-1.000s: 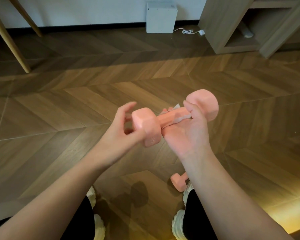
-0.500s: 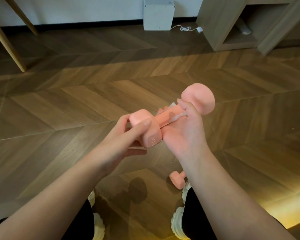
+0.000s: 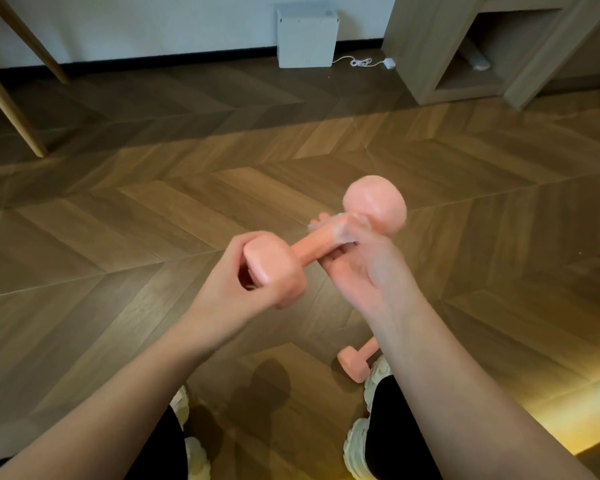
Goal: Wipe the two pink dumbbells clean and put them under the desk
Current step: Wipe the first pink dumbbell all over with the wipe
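Above the wooden floor, the left hand grips the near head of the raised pink dumbbell. The right hand clasps a white wipe round its handle. The second pink dumbbell lies on the floor beside the right shoe.

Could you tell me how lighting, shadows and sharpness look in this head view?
Head view: a warm yellow glow hits the floor lower right; the far floor lies in shade; a hand shadow falls between the shoes; the held dumbbell and right hand look slightly smeared; wide-angle bending curves the edges.
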{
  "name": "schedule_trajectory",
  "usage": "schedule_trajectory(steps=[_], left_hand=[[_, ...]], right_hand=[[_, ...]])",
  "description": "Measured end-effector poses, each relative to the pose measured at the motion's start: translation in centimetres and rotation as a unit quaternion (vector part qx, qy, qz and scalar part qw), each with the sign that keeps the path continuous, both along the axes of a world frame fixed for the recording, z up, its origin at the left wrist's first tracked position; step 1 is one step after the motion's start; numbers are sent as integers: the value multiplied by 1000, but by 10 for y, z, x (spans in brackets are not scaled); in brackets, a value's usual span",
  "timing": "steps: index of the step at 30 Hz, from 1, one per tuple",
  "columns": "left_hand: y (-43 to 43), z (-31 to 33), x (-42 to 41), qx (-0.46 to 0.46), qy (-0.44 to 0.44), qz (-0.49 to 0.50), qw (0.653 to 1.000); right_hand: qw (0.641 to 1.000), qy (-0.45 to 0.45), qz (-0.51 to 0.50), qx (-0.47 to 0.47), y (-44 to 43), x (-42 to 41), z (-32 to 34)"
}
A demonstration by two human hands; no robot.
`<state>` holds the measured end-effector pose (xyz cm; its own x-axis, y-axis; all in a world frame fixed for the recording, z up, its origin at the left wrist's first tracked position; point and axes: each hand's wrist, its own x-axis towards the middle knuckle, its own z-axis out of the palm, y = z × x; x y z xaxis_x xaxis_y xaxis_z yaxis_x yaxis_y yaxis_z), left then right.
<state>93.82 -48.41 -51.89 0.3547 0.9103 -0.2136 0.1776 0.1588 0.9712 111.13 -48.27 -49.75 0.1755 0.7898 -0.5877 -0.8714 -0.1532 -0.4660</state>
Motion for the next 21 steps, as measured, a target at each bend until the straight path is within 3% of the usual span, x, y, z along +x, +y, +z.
schedule_trajectory(steps=[3,7,13,21], left_hand=[[4,-8,7,-202,-123,60,970],[9,-22,21,-268,-181,114,939],[23,-50,25,-242,-140,128,952],[51,-77,39,-204,-119,117,965]], right_hand=[[997,-53,55,11,-2,11,-8],[994,-78,64,-27,-1,27,-16],[988,-72,97,-96,25,16,-44],[969,-191,98,-124,65,30,-86]])
